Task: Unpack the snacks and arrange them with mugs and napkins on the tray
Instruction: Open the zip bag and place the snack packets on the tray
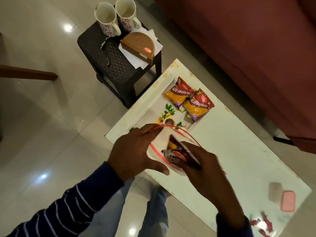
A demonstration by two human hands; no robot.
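A clear zip bag with a red rim (159, 144) hangs open over the near end of the white floral tray (150, 106). My left hand (136, 151) grips the bag's left edge and holds it open. My right hand (203, 166) reaches into the bag and pinches a dark red snack packet (186, 151); more packets lie inside. Two red-and-yellow Aloo Bhujia Sev packets (179, 94) (199, 105) lie on the tray's far end. Two white mugs with red flowers (106, 17) (127, 13) stand on a dark stool, beside white napkins (135, 57) under a brown semicircular box (139, 47).
The tray lies on a white table (239, 142). A pink rectangular object (288, 200) and torn red wrapper bits (263, 223) lie at the table's near right. The dark plastic stool (111, 60) stands left of the table. A maroon sofa (248, 48) runs along the right.
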